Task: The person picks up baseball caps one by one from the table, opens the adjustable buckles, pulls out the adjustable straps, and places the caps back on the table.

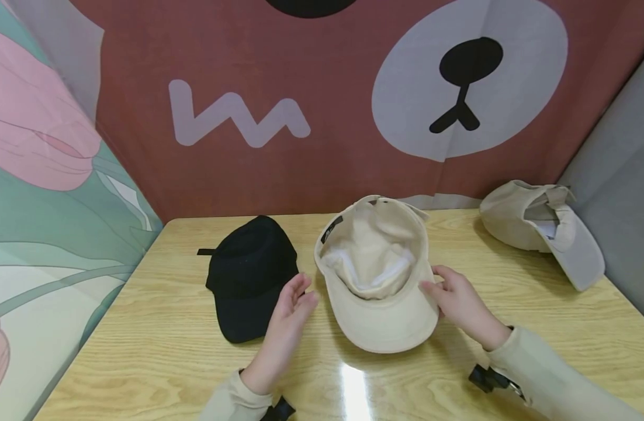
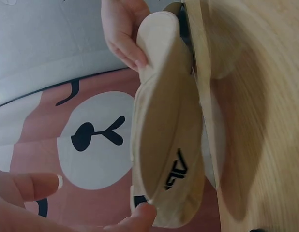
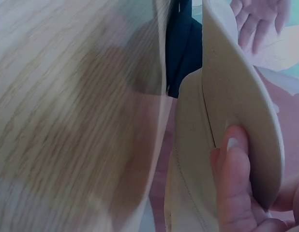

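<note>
A cream baseball cap [image 1: 382, 321] lies with its hollow inside facing up and its brim toward me. My right hand [image 1: 461, 301] pinches it at the right side where brim meets crown; in the right wrist view the fingers [image 3: 234, 159] lie under the brim. My left hand [image 1: 287, 327] is held between the two caps with fingers loosely extended, holding nothing. Beside it sits a black cap [image 1: 250, 263], crown up and brim toward me, partly covered by that hand. Dark lettering [image 2: 176, 169] shows on the cream cap's side in the left wrist view.
A beige cap [image 1: 511, 216] with a greyish brim rests on its side at the table's back right. The wooden table [image 1: 143, 339] meets a reddish-brown bear-print cloth [image 1: 327, 169] behind. A grey panel [image 1: 622, 175] stands at the right, a floral cloth [image 1: 43, 222] at the left.
</note>
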A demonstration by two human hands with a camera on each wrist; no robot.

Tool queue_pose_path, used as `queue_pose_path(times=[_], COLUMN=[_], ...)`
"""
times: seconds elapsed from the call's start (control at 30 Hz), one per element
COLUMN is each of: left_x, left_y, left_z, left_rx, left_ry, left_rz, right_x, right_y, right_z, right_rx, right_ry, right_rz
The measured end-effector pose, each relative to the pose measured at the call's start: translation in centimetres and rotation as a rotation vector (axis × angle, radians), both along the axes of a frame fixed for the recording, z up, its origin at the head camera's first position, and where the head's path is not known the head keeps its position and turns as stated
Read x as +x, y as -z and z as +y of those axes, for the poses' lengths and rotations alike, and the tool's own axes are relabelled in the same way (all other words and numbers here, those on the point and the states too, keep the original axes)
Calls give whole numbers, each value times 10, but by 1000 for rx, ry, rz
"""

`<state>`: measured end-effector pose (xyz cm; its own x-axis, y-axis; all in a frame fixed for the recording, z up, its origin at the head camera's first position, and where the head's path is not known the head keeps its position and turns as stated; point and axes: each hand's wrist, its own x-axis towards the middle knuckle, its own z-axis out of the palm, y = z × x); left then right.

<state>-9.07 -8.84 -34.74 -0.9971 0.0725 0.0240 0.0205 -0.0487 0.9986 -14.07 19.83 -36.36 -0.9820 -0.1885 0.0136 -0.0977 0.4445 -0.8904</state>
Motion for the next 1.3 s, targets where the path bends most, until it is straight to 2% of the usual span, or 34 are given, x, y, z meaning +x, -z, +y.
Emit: queue_pose_path(times=[0.27, 0.57, 0.77, 1.0, 1.17, 1.3], left_x=[-2, -5, -5, -2, 0, 2], left_y=[3, 8, 9, 8, 7, 7], left_z=[4, 8, 9, 8, 8, 10], left_rx=[8, 79, 51, 80, 94, 92], left_ry=[83, 196, 184, 180, 153, 128], left_rz=[-88, -142, -156, -134, -123, -91], right_x=[10, 15, 19, 21, 18, 10], right_y=[-10, -15, -17, -17, -21, -28], right_z=[-2, -4, -7, -11, -13, -13], right_rx=[-21, -35, -48, -55, -71, -29], right_ry=[8, -10, -42, -80, -32, 9], right_rz=[29, 70, 117, 241, 235, 263])
